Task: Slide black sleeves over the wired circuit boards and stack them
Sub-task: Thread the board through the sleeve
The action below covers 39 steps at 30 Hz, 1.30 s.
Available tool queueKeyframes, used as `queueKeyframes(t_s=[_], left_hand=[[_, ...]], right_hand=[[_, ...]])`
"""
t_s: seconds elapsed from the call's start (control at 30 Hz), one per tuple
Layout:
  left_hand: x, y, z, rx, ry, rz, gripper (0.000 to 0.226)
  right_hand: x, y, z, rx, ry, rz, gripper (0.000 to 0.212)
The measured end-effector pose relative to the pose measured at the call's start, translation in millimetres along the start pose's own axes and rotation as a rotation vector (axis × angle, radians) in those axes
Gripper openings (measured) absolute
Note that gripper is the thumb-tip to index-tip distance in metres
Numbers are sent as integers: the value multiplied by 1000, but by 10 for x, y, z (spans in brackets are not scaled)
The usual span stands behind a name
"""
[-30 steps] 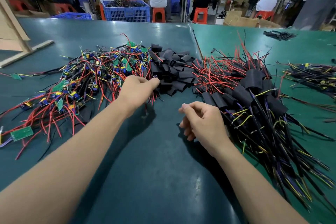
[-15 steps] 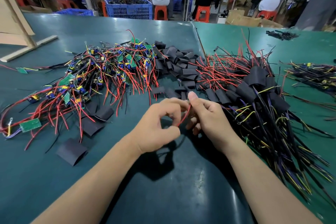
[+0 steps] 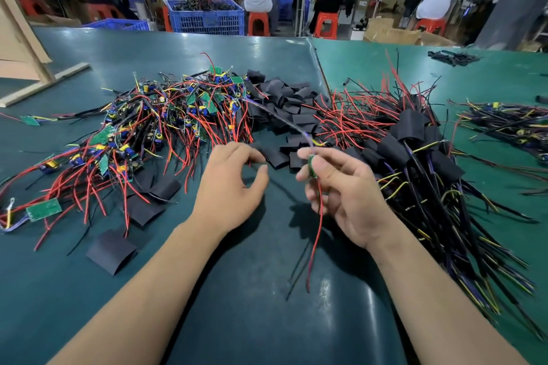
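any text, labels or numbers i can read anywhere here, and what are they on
None can be read.
Board pinched in the right hand: seen edge-on, no print visible.
Loose board at the left of the table: any marks are too small and blurred.
Boards in the pile: markings too small to read.
Black sleeves: plain, no print.
Blue crate and cardboard boxes behind: no legible label.

Blue crate (image 3: 207,19) and orange stools (image 3: 325,24) stand beyond the table (image 3: 148,47).
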<state>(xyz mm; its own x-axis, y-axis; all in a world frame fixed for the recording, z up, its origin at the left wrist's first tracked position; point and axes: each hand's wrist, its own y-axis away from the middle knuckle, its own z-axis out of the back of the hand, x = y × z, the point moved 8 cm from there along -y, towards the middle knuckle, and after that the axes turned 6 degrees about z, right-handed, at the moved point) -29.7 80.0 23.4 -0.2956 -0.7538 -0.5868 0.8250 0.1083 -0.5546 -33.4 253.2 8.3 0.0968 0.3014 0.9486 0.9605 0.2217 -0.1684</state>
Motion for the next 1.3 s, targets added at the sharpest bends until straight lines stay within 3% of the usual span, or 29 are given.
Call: queueKeyframes(t_s=[0.1,0.17,0.23,0.43,0.57,0.63,0.8,0.9,1.0,1.1,1.3], left_hand=[[159,-63,-234,201,-271,42,49],[269,-55,-373,319,-380,123,60],[297,-42,-438,341,-425,116,55],[210,-89,-307,190,-346,38,27],[5,-26,-542,396,-325,-145,45],[30,-4,-607,451,-375,-125,49],[-125,-13,-431,287,-458,-223,28],[-218,-1,-364,305,-359,-255,22],[-153,39,-337,517,-156,-166,47],[-65,90,-283,607,-147,-170,65],[22,66,-226,503,-118,-185,35]], right_hand=[[127,-6,86,-49,-125,69,28],[203,-6,122,-72,-166,130,30],[271,0,156,-102,-166,201,32],[400,21,237,-254,-184,364,28],[490,55,377,-393,-141,465,32],[482,62,417,-421,-134,466,25],[455,71,439,-452,-38,458,9],[465,79,452,-478,14,448,5],[461,89,465,-492,37,444,7],[457,85,461,-489,47,447,6],[418,58,477,-489,35,428,12]])
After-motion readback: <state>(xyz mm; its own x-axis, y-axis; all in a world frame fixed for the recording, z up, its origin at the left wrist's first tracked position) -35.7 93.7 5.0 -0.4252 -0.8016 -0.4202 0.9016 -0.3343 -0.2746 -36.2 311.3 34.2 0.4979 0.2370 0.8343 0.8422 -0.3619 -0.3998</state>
